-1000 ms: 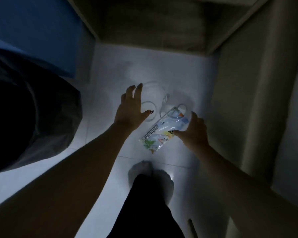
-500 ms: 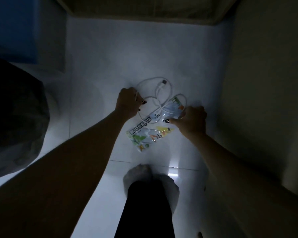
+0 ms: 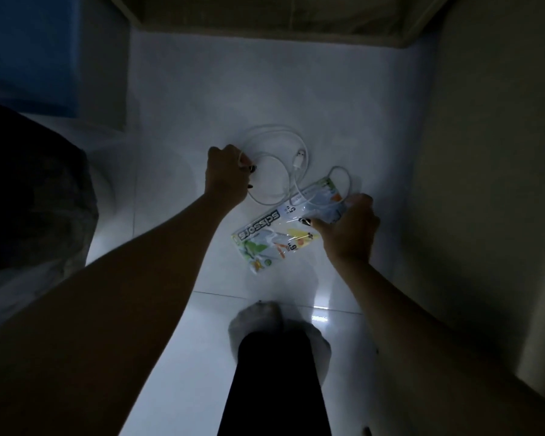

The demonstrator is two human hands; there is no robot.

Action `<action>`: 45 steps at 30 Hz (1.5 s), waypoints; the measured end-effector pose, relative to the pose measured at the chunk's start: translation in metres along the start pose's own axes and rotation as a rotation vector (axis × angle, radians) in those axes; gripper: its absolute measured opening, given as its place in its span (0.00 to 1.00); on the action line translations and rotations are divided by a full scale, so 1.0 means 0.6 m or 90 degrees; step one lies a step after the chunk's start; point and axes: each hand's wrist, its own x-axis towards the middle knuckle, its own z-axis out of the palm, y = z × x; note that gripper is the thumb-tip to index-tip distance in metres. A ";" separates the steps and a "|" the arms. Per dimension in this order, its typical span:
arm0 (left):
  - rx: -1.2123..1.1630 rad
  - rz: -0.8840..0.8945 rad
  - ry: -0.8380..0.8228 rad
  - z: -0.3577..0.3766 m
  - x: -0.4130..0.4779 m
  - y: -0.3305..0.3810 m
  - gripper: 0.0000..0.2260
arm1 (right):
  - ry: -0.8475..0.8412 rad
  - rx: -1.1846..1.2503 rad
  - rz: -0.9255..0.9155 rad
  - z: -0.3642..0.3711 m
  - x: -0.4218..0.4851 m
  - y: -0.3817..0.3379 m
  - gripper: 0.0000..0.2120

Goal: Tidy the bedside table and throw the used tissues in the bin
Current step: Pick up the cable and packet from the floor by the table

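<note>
View: head camera, looking down in dim light.
Landmark: the scissors packet, a printed plastic sleeve with the word "scissors" on it, lying slantwise over the white tiled floor.
Right hand: clamped on the packet's right end, thumb on top and fingers curled beneath.
Packet contact: whether its lower left corner rests on the tile cannot be told.
White cable: coiled loosely on the floor just above the packet; one loop crosses the packet's right end beside the right hand.
Left hand: up and to the left of the packet, fingers curled tight around the left side of the cable's coil.
Hands: apart from each other, with the cable's loops between them.
Sock-clad foot: below the packet, on the tile, with a black trouser leg over it.
Dark bag-like shape: well to the left of the packet; too dark to tell more.
Blue block: far up and left of the packet.
Wooden edge: well above the packet, across the top.
</note>
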 end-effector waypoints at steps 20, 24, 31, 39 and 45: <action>-0.040 0.013 0.078 -0.012 -0.013 0.001 0.09 | 0.011 -0.103 -0.025 -0.010 -0.006 -0.005 0.49; -0.041 0.017 0.076 -0.016 -0.008 -0.010 0.09 | -0.015 -0.031 -0.028 -0.004 0.004 0.006 0.40; -0.043 -0.009 0.017 -0.016 -0.030 -0.030 0.09 | -0.008 -0.027 -0.010 -0.003 0.007 0.012 0.41; 0.130 -0.021 -0.126 0.001 -0.064 -0.074 0.20 | -0.026 -0.133 -0.002 -0.014 0.004 -0.001 0.45; 0.097 0.064 -0.172 0.014 -0.091 -0.083 0.10 | -0.039 -0.102 0.016 -0.007 -0.001 0.003 0.43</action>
